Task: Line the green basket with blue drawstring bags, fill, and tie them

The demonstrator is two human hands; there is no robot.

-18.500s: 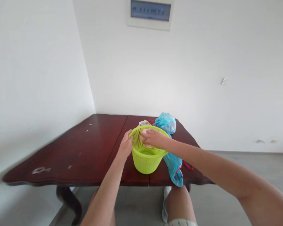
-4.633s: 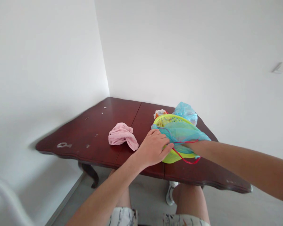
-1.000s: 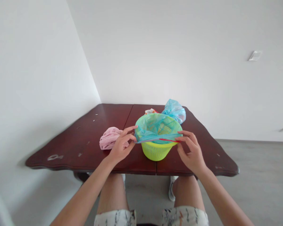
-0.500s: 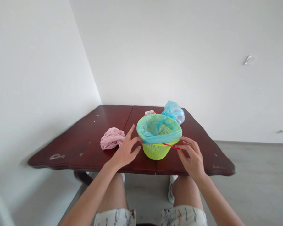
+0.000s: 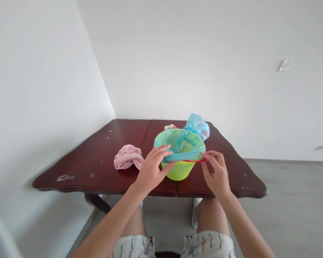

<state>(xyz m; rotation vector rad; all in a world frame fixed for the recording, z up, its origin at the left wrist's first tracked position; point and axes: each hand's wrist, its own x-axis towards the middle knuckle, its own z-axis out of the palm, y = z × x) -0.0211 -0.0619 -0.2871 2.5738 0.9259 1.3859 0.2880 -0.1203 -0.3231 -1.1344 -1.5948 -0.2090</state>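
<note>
A light green mesh basket (image 5: 178, 172) stands upright near the table's front edge. Lining it is a thin blue plastic bag (image 5: 184, 156), folded outward over the near rim, with a red drawstring (image 5: 190, 161) across the front. My left hand (image 5: 153, 165) lies at the rim's near left, fingers stretched over the bag's fold and thumb apart in front of the basket; it looks open. At the right side of the rim, my right hand (image 5: 216, 172) pinches the bag's edge and drawstring between thumb and fingertips. The basket's lower left side is partly behind my left hand.
A crumpled pink cloth (image 5: 127, 157) lies left of the basket. Behind the basket are a filled blue plastic bag (image 5: 197, 126) and a white-and-red item (image 5: 170, 127), partly hidden. The dark red wooden table (image 5: 97, 161) has a wavy edge and meets the walls.
My left hand has moved right and inward, its fingers now over the near rim. The red drawstring, earlier hanging in a loop at right, now lies closer along the fold.
</note>
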